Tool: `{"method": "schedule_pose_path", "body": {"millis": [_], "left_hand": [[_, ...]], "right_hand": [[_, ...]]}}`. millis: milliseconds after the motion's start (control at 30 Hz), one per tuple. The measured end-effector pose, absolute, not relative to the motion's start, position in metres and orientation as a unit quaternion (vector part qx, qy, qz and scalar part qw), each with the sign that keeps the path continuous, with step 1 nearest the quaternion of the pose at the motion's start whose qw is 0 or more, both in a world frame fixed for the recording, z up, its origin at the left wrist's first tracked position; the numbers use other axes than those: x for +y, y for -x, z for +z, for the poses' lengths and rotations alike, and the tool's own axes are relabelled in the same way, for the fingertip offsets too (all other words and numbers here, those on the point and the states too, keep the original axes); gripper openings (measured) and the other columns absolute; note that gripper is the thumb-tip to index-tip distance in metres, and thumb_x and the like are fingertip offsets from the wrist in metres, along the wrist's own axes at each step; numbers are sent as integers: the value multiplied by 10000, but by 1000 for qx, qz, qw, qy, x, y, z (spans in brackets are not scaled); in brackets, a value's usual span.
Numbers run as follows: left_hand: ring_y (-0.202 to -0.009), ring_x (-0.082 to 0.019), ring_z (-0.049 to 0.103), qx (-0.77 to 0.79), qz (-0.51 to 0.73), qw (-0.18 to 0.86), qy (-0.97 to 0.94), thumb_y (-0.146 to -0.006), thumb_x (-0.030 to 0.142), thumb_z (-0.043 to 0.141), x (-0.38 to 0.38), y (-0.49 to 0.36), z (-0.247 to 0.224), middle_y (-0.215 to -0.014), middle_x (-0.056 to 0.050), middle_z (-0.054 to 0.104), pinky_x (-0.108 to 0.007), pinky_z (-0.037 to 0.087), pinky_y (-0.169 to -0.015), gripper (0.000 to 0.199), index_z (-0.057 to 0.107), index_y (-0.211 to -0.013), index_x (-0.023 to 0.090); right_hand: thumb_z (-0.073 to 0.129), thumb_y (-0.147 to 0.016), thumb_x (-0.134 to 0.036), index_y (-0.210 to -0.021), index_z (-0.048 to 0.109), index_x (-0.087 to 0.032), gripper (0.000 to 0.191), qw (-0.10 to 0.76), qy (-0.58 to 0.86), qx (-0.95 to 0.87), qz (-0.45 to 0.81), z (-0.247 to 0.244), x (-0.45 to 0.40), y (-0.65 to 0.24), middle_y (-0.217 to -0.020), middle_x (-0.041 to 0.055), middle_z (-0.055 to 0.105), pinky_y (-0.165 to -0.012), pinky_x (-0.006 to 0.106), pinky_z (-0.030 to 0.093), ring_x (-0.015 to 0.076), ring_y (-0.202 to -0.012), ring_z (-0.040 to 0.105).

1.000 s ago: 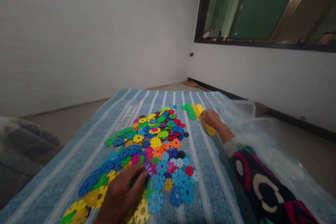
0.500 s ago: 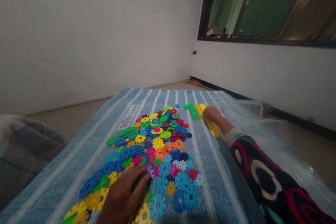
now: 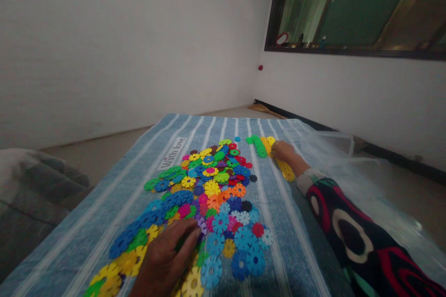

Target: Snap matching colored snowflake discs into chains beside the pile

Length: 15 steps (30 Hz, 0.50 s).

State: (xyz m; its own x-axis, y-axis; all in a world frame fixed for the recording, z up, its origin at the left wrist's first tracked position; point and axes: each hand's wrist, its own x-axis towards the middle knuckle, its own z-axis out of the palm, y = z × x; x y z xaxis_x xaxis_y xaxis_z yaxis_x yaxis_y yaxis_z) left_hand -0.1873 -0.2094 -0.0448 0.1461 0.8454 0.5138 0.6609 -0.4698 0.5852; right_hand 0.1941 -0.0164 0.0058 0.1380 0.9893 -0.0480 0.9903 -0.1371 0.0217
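Observation:
My left hand (image 3: 169, 253) rests at the near side of a heap of colourful plastic snowflake discs (image 3: 212, 188). Its fingers and thumb are curled together against a purple snowflake disc (image 3: 201, 226) at the fingertips. Farther off to the right, my right hand (image 3: 283, 151) is closed over a row of yellow snowflake discs (image 3: 286, 171). What its fingertips pinch, if anything, is hidden. Just left of that hand lies a row of overlapping green discs (image 3: 259, 146), with more yellow discs (image 3: 271, 140) beside it.
The discs lie on a blue-and-white striped cloth (image 3: 278, 222) printed "With love". Along its right edge stands a clear plastic container (image 3: 334, 141). At the left, a grey-clothed knee (image 3: 31, 190) shows. Walls and a dark-framed window (image 3: 348, 14) lie beyond.
The camera view has shifted slightly. Both hands stay at the same places among the discs, with no visible change in their hold.

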Motion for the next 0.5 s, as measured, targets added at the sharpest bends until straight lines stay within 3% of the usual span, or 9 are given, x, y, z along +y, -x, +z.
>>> {"method": "schedule_pose_path", "body": {"millis": [500], "left_hand": [[-728,-194,699,527,410,145,-730,-874,562,525,-217,175,-25,-793,-38,753,-268,557,-688,385,740,-842,244]], "right_hand": [[557,-883,-272,-1152,703,-190,316,27,-743,668,3,5,-19,-195,-1188,131,687,-845,283,474,255,-1117,632]]}}
